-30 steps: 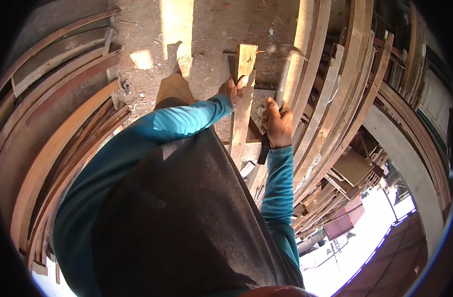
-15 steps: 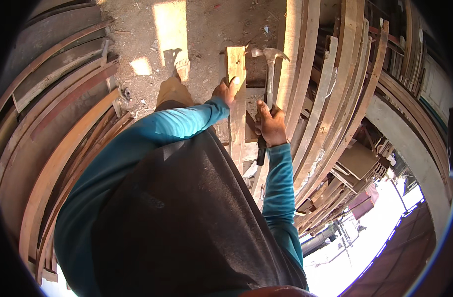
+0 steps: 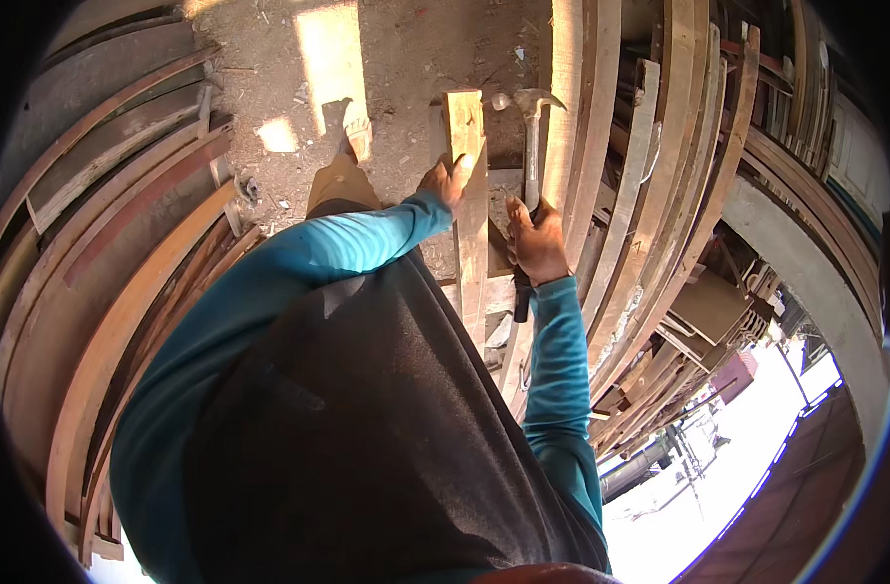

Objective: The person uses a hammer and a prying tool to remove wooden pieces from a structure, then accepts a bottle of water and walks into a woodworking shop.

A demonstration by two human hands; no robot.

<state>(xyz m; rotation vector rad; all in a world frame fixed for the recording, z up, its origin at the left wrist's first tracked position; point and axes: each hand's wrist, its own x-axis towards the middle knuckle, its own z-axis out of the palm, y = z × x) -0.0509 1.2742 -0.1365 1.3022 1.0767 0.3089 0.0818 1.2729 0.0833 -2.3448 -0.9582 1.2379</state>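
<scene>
The hammer (image 3: 529, 146) is in the right hand (image 3: 537, 243). The hand is clenched around the dark handle, low down, and the end of the handle sticks out below the hand. The shiny metal head of the hammer is up past the hand, far from the body, with its claw pointing to the right. The hammer is lifted and stands just beside the top end of a plank (image 3: 467, 195).

The left hand (image 3: 448, 180) is holding that plank. Its fingers wrap the plank's left edge near the top end. The plank is pale wood and runs from past the hands back toward the body, between the 2 hands.

Both arms wear blue sleeves (image 3: 562, 370). Past the left hand there is dirt floor (image 3: 406, 58) with a bright patch of sun. Long curved boards (image 3: 124, 292) lie out to the left of the hands. More long boards (image 3: 678, 195) are stacked to the right of the hands.
</scene>
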